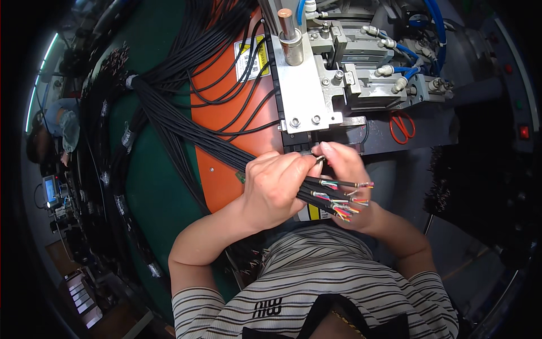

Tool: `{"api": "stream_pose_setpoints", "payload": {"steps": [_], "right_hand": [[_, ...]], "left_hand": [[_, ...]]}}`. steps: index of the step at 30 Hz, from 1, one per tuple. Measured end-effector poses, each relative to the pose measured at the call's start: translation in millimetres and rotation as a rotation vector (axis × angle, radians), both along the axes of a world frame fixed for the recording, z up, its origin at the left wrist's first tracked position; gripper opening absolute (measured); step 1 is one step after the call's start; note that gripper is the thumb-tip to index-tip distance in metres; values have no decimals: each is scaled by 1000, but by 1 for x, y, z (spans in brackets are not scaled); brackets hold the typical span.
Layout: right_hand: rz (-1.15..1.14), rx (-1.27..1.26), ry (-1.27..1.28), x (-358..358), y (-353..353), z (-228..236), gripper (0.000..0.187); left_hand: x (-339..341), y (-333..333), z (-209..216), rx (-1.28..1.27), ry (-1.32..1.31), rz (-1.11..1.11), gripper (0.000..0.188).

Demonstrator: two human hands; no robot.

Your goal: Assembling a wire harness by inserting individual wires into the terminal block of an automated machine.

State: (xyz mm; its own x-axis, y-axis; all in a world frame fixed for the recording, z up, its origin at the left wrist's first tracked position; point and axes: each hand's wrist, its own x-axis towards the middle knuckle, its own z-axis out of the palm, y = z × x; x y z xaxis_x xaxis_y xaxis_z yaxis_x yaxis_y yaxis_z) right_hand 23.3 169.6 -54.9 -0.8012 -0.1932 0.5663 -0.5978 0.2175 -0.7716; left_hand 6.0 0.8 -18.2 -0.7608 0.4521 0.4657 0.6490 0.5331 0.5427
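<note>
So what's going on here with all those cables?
A person in a striped shirt has their left-hand grip closed around a thick bundle of black round cables, which runs over a smooth orange panel. Thin multicoloured wires show at the cables' stripped ends. The right-hand grip has its fingertips close to the left thumb; blur hides exactly what they pinch. Both are just below a silver metal machine plate.
</note>
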Motion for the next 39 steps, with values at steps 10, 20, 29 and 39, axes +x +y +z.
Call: {"api": "stream_pose_setpoints", "payload": {"steps": [10, 20, 29, 39], "right_hand": [[477, -708, -962, -22, 31, 13, 20], [365, -260, -606, -32, 37, 14, 14], [338, -133, -591, -35, 35, 18, 7], [537, -425, -806, -37, 40, 19, 14]], "left_hand": [[-4, -3, 1, 32, -69, -66, 25], [-15, -12, -2, 120, -245, -265, 26], [-10, -7, 4, 7, -195, -185, 18], [-25, -20, 10, 183, -480, -403, 26]]}}
